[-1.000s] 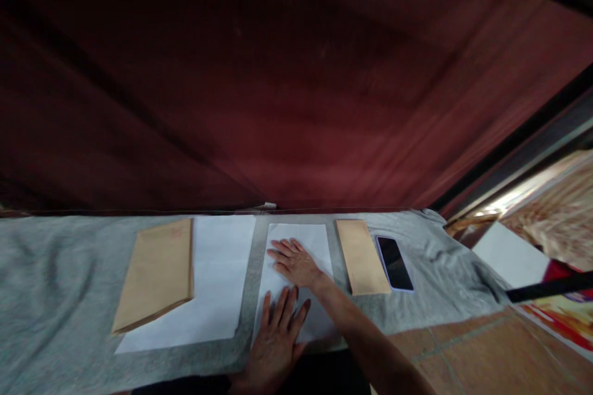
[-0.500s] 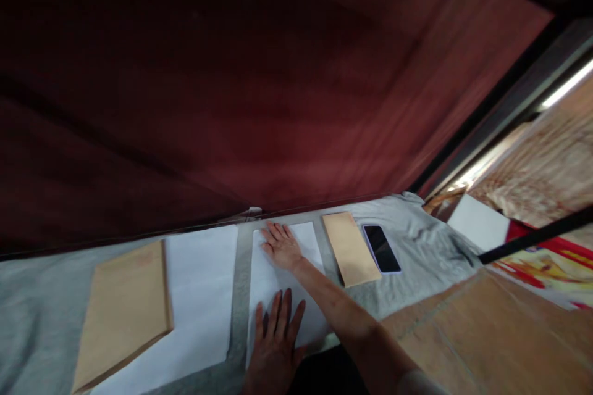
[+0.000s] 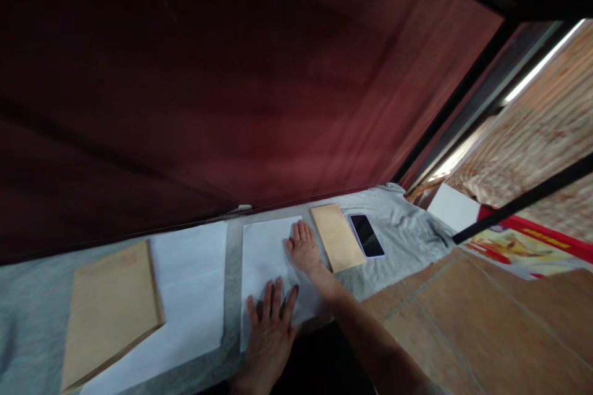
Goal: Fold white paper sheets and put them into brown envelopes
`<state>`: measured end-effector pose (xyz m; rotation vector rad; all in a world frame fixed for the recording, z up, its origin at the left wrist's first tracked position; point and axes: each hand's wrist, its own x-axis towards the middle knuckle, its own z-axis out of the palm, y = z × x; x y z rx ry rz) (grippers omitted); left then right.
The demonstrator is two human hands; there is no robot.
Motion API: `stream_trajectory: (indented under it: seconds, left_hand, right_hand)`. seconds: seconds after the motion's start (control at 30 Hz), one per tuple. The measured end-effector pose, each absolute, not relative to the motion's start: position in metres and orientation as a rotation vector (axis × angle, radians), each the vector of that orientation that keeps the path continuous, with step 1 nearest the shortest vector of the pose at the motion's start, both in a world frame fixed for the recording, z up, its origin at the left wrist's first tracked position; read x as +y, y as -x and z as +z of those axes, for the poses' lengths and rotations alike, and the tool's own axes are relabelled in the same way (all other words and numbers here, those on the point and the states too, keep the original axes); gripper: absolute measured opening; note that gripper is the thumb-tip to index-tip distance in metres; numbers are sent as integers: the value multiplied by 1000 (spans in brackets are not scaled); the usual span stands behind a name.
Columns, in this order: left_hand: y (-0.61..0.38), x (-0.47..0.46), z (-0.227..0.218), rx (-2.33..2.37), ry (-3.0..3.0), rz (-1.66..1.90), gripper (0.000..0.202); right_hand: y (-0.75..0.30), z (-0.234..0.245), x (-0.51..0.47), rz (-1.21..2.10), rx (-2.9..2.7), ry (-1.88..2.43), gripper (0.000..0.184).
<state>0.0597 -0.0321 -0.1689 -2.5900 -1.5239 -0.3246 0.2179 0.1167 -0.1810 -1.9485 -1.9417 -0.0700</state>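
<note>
A white sheet of paper (image 3: 262,253) lies on a grey cloth (image 3: 28,315) in front of me. My left hand (image 3: 269,333) rests flat on the sheet's near edge, fingers stretched out. My right hand (image 3: 303,250) lies flat on the sheet's far right side, fingers together and extended, close to a small brown envelope (image 3: 337,236). Neither hand holds anything.
A larger white sheet (image 3: 189,284) lies to the left with a big brown envelope (image 3: 109,311) overlapping it. A black phone (image 3: 366,235) sits right of the small envelope. A dark red curtain (image 3: 231,86) hangs behind. Tiled floor (image 3: 486,321) is on the right.
My right hand has slid from the sheet's upper left across to its right side. My left hand stays on the near edge. The view has swung to the right.
</note>
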Motion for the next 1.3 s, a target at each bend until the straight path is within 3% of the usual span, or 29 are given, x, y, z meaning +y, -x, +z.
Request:
stream_trajectory:
  seconds: [0.2,0.47,0.7,1.0,1.3]
  left_hand:
    - [-61,-35,-159,-1569,2685,-205,65]
    - [-51,-37,-160,-1558,2750,-287,61]
    - [-20,-50,-157,-1534,2734,-355,62]
    - [-31,-50,-160,-1582,2753,-339,62]
    - [1,-48,-163,-1514,2759,-437,53]
  right_hand:
    - [-227,-171,53,156,-2182,1769,49]
    - [-255,-163,-31,212,-2402,1528,50]
    - [-274,-156,-51,208,-2457,1451,56]
    - [-214,-159,-64,188,-2470,1368,68]
    - [-276,-163,-73,136,-2437,1410,69]
